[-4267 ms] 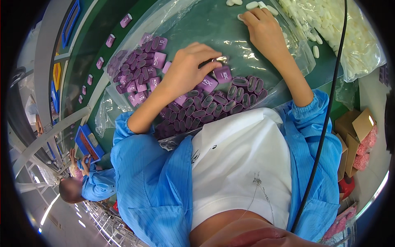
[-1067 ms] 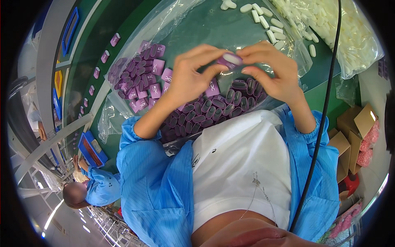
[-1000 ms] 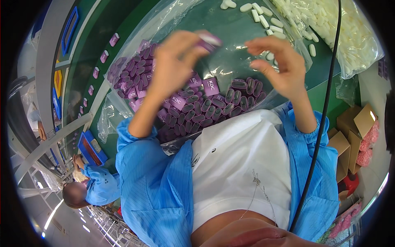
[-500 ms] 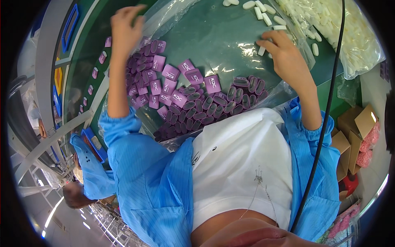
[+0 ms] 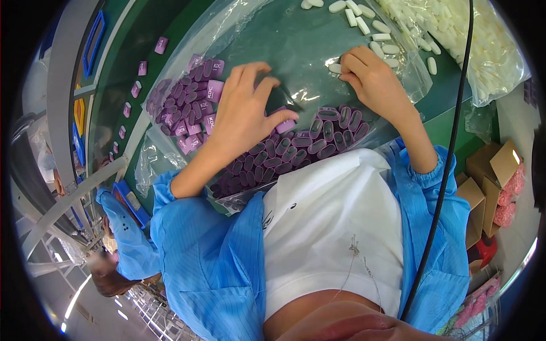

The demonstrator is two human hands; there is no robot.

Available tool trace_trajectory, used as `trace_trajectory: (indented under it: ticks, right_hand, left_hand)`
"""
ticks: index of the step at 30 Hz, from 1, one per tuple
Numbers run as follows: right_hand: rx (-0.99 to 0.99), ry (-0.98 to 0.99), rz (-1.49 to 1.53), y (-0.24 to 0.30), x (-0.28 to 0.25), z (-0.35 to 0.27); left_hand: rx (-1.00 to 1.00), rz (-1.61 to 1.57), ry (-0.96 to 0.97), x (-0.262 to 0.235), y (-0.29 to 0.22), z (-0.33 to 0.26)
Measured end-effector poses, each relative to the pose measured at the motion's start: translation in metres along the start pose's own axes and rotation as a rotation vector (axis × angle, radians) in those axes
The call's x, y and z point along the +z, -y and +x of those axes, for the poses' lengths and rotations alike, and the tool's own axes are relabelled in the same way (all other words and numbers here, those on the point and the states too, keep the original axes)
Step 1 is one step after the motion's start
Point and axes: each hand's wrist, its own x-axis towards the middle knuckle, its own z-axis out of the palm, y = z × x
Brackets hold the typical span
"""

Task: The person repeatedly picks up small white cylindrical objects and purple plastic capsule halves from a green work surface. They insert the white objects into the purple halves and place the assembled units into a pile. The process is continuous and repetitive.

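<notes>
Flat green worktable (image 5: 446, 88) | glossy clear plastic sheet (image 5: 296, 40) spread over it | on that, heaped purple rectangular cases (image 5: 290, 154) and scattered white oval pieces (image 5: 381, 37) | over at right, bulging clear plastic bag of off-white pieces (image 5: 489, 62)

White oval (image 5: 335, 69) beyond purple cases (image 5: 289, 154)

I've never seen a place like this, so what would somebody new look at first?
Probably the purple cases piled around the picture's middle and left, with the left hand spread over some of them. Then the right hand, a small white piece at its fingertips, and the clear bag of white pieces at upper right.
</notes>
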Motion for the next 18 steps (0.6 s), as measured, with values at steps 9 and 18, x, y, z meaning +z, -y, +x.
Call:
trace_trajectory:
  ticks: [9, 18]
  right_hand:
    - [-0.103, -0.079, -0.085, 0.002, 0.015, 0.0]
    - [-0.14, -0.172, 0.383, 0.034, 0.015, 0.02]
  left_hand:
    - [-0.032, -0.221, -0.078, 0.019, -0.003, -0.002]
    - [-0.062, -0.402, -0.183, 0.044, 0.001, 0.044]
